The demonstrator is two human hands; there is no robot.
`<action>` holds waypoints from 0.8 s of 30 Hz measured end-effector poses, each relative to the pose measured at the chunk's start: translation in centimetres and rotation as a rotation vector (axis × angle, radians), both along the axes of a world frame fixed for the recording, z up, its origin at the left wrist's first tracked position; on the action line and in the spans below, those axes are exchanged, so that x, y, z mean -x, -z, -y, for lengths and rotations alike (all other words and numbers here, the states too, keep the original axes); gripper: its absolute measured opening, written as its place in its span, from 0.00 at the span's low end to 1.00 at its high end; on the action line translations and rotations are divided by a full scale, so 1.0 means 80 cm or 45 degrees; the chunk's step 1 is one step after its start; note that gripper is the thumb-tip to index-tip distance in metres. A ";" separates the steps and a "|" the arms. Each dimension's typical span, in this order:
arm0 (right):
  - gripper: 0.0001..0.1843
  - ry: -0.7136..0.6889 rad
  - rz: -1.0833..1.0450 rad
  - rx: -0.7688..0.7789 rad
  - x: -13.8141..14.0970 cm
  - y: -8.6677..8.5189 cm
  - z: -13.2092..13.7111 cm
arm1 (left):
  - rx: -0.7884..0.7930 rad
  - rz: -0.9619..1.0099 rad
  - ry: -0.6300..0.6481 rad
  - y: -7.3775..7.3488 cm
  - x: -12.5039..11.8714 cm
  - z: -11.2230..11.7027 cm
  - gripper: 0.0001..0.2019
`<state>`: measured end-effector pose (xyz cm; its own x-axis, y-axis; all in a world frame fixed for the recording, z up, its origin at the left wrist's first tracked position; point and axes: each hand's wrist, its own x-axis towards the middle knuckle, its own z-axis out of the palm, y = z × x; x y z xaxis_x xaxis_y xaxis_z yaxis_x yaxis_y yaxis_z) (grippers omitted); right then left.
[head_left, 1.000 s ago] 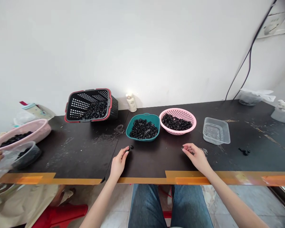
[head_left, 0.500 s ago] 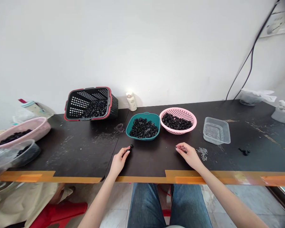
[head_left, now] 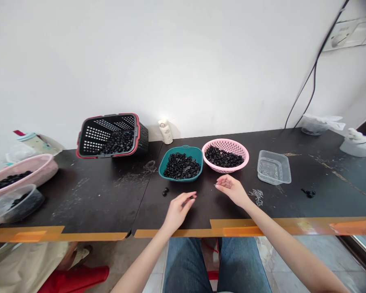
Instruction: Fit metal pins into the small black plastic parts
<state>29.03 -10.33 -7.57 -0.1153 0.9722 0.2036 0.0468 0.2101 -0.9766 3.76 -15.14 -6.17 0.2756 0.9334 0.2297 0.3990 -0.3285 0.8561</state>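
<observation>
My left hand (head_left: 178,209) hovers low over the black table (head_left: 94,199) near its front edge, fingers curled together. I cannot make out what they hold, if anything. Two small black caps (head_left: 165,191) lie on the table just left of it. My right hand (head_left: 232,189) is raised in front of the pink colander (head_left: 245,156), thumb and fingers pinched on a thin metal pin. The two hands are close, fingertips pointing toward each other. A teal bowl (head_left: 199,152) heaped with black caps stands behind them. Loose pins (head_left: 256,195) lie right of my right hand.
A clear tub (head_left: 274,167) with pins stands right of the colander. A black basket (head_left: 142,136) of caps leans on the wall beside a small white bottle (head_left: 165,132). A pink basin (head_left: 39,169) and a clear bowl (head_left: 33,199) sit far left.
My left hand left the two caps and moved right toward the middle. My right hand moved left and up to meet it. The view shifted slightly to the right.
</observation>
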 end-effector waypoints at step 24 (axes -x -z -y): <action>0.02 0.074 0.338 -0.279 0.011 -0.005 -0.032 | 0.647 0.940 0.169 0.045 -0.104 -0.094 0.19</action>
<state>28.12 -7.80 -7.18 -0.1378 0.9152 0.3787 0.3110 0.4030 -0.8608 12.06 -7.63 -9.81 0.3341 0.9417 -0.0402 -0.3230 0.1545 0.9337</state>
